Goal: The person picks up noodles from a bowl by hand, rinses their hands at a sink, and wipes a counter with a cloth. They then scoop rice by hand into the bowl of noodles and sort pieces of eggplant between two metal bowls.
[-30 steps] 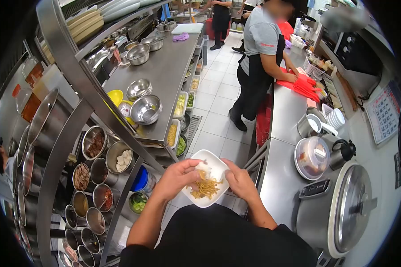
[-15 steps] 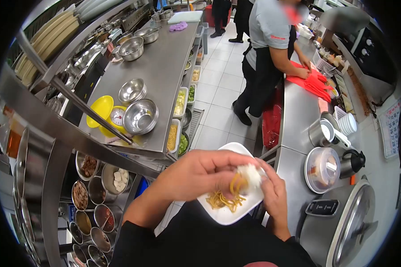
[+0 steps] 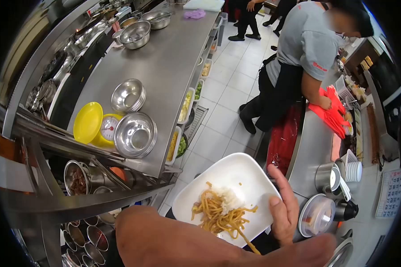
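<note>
My right hand [image 3: 284,211] grips the right side of a white rounded-square plate [image 3: 234,167], its thumb at the rim and its index finger stretched out. Brown sauced noodles [image 3: 209,209] lie on the plate's near half, with a soft white clump [image 3: 228,198] on top. One noodle strand trails over the near rim towards my left hand [image 3: 298,253]. That hand is large and close to the camera at the bottom, reaching across from the left. Its fingers are mostly cut off by the frame edge, so I cannot tell what they hold.
A steel counter [image 3: 173,49] bears steel bowls [image 3: 136,133] and a yellow scale [image 3: 108,129]. Metal shelving [image 3: 98,202] stands close at left, above several food pots. A co-worker [image 3: 298,49] handles red cloth [image 3: 329,111] at the right counter. A domed container [image 3: 316,216] sits nearby.
My left hand has left the noodles and white clump on the plate and come down and right, closer to the camera. The plate looks larger and more exposed. The co-worker leans further over the counter.
</note>
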The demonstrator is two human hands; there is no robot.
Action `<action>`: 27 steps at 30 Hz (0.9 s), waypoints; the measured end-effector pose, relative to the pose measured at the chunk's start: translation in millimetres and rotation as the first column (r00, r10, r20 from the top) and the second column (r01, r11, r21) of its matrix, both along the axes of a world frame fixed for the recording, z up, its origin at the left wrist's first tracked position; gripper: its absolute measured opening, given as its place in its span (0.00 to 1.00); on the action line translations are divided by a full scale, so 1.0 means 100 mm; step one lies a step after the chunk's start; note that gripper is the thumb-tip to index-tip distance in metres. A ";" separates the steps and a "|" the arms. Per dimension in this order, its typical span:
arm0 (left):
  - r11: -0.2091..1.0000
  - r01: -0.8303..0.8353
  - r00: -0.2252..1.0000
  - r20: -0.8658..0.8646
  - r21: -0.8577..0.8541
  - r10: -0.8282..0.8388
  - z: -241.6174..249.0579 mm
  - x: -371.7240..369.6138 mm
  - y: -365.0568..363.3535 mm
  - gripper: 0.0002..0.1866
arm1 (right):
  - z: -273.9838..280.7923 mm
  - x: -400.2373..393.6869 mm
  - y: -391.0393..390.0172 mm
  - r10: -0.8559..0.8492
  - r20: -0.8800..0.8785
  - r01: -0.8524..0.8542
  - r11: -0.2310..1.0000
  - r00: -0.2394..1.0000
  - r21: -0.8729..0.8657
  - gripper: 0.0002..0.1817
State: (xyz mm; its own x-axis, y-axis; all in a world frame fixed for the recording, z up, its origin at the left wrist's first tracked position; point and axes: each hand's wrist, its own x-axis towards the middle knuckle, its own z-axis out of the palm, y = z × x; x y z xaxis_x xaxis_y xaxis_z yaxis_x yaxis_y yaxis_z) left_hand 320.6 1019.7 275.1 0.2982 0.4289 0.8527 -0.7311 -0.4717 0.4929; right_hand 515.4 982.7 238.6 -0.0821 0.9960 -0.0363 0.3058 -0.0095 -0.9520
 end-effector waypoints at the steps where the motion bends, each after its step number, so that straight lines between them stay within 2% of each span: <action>1: 0.998 0.069 0.996 -0.050 -0.009 -0.070 0.01 -0.01 0.12 0.31 | -0.02 0.01 0.08 -0.009 0.009 0.009 1.000 1.000 0.004 0.31; 3: 0.961 0.230 0.920 -0.287 -0.154 -0.266 0.13 -0.11 0.38 0.30 | -0.05 0.05 0.25 -0.017 0.004 0.017 1.000 1.000 -0.024 0.31; 5: 0.848 0.302 0.634 -0.573 -0.436 -0.520 0.29 -0.38 0.61 0.23 | -0.02 0.09 0.42 -0.024 -0.018 0.023 0.995 1.000 -0.095 0.32; 7: 0.960 0.025 0.662 -0.715 -0.278 -0.224 0.30 -0.38 0.72 0.23 | -0.07 0.10 0.65 -0.034 -0.025 0.033 0.999 0.999 -0.028 0.31; 9: 0.970 -0.235 0.606 -0.791 -0.068 0.091 0.25 -0.30 0.86 0.24 | -0.19 0.21 0.89 -0.001 -0.043 0.000 0.999 0.999 -0.033 0.29; 12: 0.892 -0.390 0.290 -0.890 0.228 0.353 0.07 -0.05 1.15 0.24 | -0.41 0.34 1.34 0.030 -0.018 -0.031 0.998 0.999 -0.054 0.26; 14: 0.864 -0.357 0.147 -0.893 0.354 0.426 -0.21 0.06 1.39 0.25 | -0.53 0.45 1.69 0.067 0.021 -0.065 0.995 0.998 -0.080 0.24; 16: 0.837 -0.328 -0.021 -0.889 0.438 0.457 -0.36 0.18 1.65 0.25 | -0.73 0.58 2.09 0.077 0.085 -0.087 0.988 0.993 0.128 0.23; 17: 0.809 -0.410 -0.015 -0.891 0.420 0.455 -0.44 0.21 1.79 0.23 | -0.89 0.63 2.28 0.075 0.111 -0.098 0.972 0.991 0.216 0.23; 18: 0.786 -0.491 -0.005 -0.904 0.375 0.428 -0.59 0.23 1.91 0.21 | -1.14 0.69 2.57 0.059 0.134 -0.106 0.919 0.989 0.380 0.23; 19: 0.750 -0.555 0.054 -0.884 0.359 0.464 -0.79 0.23 2.07 0.18 | -1.32 0.73 2.80 0.043 0.159 -0.119 0.853 0.986 0.508 0.23; 20: 0.637 -0.666 -0.007 -0.857 0.388 0.515 -0.80 0.28 2.23 0.16 | -1.25 0.73 2.94 0.052 0.139 -0.106 0.904 0.989 0.415 0.23; 22: 0.501 -0.690 -0.151 -0.781 0.522 0.606 -0.86 0.28 2.55 0.17 | -1.08 0.67 3.19 0.049 0.123 -0.077 0.968 0.991 0.239 0.24; 23: 0.486 -0.684 -0.188 -0.775 0.544 0.603 -0.91 0.30 2.66 0.17 | -1.03 0.65 3.33 0.040 0.129 -0.062 0.983 0.991 0.174 0.25; 25: 0.439 -0.656 -0.260 -0.730 0.614 0.631 -0.95 0.32 2.94 0.17 | -1.05 0.63 3.60 0.037 0.124 -0.065 0.970 0.992 0.235 0.25; 27: 0.453 -0.620 -0.271 -0.717 0.641 0.643 -1.13 0.40 3.15 0.21 | -1.07 0.66 3.74 0.036 0.143 -0.073 0.963 0.989 0.258 0.25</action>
